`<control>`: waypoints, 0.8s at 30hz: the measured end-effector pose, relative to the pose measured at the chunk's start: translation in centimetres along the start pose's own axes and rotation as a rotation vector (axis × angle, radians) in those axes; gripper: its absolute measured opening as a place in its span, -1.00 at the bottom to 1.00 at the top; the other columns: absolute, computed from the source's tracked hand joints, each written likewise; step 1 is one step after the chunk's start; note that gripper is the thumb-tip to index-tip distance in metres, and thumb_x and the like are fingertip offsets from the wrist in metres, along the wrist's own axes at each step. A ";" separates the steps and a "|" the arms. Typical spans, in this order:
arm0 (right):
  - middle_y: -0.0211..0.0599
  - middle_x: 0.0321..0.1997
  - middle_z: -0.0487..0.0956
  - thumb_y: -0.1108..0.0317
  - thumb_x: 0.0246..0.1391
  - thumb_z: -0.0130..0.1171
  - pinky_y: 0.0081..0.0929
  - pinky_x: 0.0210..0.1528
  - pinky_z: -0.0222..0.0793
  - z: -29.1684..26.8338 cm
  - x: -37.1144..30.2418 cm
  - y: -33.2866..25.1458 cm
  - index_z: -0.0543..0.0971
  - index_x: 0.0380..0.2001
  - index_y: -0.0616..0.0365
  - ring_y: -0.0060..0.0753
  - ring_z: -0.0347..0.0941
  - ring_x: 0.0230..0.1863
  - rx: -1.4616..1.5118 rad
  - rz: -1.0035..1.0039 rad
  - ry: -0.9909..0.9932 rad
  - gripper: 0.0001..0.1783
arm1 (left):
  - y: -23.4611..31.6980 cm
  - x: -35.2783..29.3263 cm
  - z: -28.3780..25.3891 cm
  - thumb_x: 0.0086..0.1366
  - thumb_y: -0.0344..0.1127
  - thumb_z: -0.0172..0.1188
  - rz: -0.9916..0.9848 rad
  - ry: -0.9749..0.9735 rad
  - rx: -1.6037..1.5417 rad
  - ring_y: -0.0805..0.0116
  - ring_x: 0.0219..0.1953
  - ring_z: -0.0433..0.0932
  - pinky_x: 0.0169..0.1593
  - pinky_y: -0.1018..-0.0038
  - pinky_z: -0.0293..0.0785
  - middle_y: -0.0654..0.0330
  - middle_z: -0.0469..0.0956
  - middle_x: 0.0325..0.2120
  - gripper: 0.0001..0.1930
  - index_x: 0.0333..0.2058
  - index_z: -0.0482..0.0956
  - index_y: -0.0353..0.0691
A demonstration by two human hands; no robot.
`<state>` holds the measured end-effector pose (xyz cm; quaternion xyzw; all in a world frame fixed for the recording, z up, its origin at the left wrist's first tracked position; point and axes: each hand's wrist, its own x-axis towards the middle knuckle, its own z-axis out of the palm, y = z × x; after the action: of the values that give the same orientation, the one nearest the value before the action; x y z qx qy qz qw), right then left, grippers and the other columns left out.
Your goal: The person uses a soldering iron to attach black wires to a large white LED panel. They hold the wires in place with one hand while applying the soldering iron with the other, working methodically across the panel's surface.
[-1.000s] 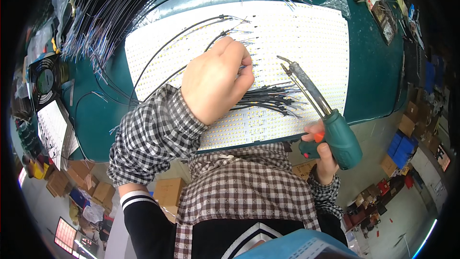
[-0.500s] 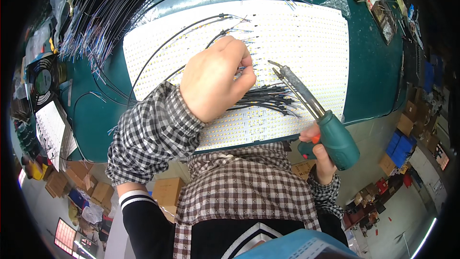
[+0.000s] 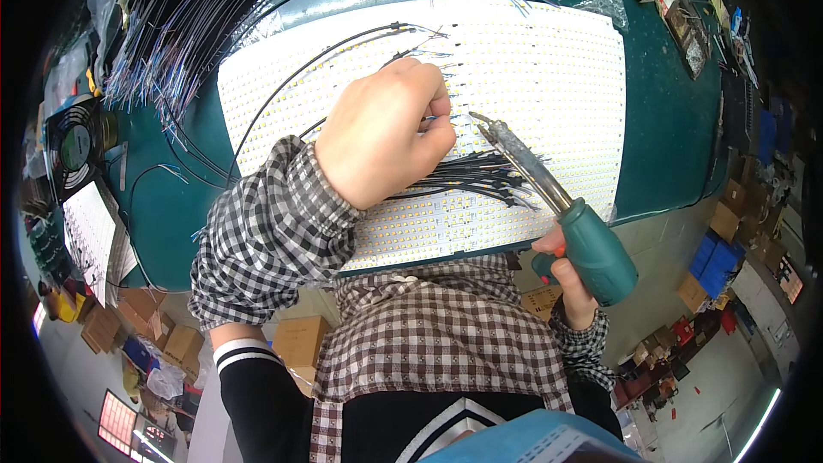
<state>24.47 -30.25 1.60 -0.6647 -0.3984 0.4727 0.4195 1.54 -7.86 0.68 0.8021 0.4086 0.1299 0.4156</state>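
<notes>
A white LED panel (image 3: pixel 549 77), dotted with rows of small yellow chips, lies across the table in front of me. Over its middle, my left hand (image 3: pixel 386 133) is closed in a pinch on a cable whose end is mostly hidden by the fingers. My right hand (image 3: pixel 572 279) grips the green handle of a soldering gun (image 3: pixel 600 253) near the panel's front edge. Its metal tip points up and left, a short way right of my left fingertips. A bundle of short black cables (image 3: pixel 471 176) lies on the panel under my left wrist. Another black cable (image 3: pixel 287 86) arches across the panel's left side.
A large heap of black cables (image 3: pixel 231 0) with stripped ends fills the back left of the green table (image 3: pixel 669 146). A small fan (image 3: pixel 77 144) and a stack of papers (image 3: pixel 94 227) sit at left. A tray (image 3: pixel 681 30) with dark residue stands at the back right.
The soldering gun has moved slightly left, bringing its tip closer to my left fingertips. My left hand has shifted a little left and stays pinched.
</notes>
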 end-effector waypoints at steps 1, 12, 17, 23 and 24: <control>-0.25 -0.28 0.73 0.26 -0.02 0.51 -0.35 -0.07 0.50 0.1 0.0 -0.1 0.66 -0.12 0.28 -0.34 0.62 -0.23 0.015 0.013 0.011 -0.56 | 0.0 0.1 0.0 0.13 -0.38 0.24 -0.001 -0.007 -0.002 -0.08 -0.36 0.59 -0.25 0.13 0.53 -0.04 0.58 -0.42 -0.88 -0.40 0.54 -0.29; -0.30 -0.30 0.73 0.20 -0.03 0.52 -0.33 -0.12 0.48 0.3 0.3 -0.6 0.71 -0.25 0.21 -0.29 0.60 -0.24 -0.088 0.012 -0.008 -0.64 | -0.3 0.4 0.0 0.09 -0.43 0.29 0.017 0.019 0.019 0.21 -0.48 0.57 -0.38 0.36 0.49 0.09 0.56 -0.52 -0.90 -0.41 0.57 -0.30; -0.32 -0.31 0.72 0.19 -0.05 0.52 -0.33 -0.12 0.48 0.2 0.4 -1.1 0.71 -0.28 0.19 -0.28 0.60 -0.24 -0.125 0.046 -0.023 -0.66 | 0.0 0.4 -0.3 0.11 -0.37 0.23 -0.020 -0.020 -0.004 -0.10 -0.34 0.61 -0.23 0.12 0.53 -0.07 0.60 -0.42 -0.88 -0.42 0.56 -0.31; -0.33 -0.32 0.71 0.19 -0.04 0.52 -0.34 -0.13 0.49 0.3 0.5 -1.4 0.71 -0.29 0.18 -0.29 0.61 -0.25 -0.154 0.035 -0.032 -0.68 | 0.2 0.4 -0.4 0.12 -0.37 0.23 -0.032 -0.034 0.009 -0.09 -0.34 0.61 -0.23 0.13 0.54 -0.06 0.61 -0.42 -0.88 -0.41 0.57 -0.31; -0.33 -0.32 0.71 0.19 -0.04 0.52 -0.34 -0.13 0.49 0.3 0.5 -1.3 0.71 -0.30 0.18 -0.29 0.61 -0.25 -0.157 0.032 -0.035 -0.68 | 0.1 0.4 -0.3 0.10 -0.40 0.24 -0.018 -0.015 0.014 0.01 -0.38 0.59 -0.28 0.20 0.52 -0.02 0.58 -0.45 -0.89 -0.42 0.56 -0.30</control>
<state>24.09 -29.25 2.63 -0.6933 -0.4311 0.4582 0.3513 1.67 -7.42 0.94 0.8023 0.4137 0.1171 0.4142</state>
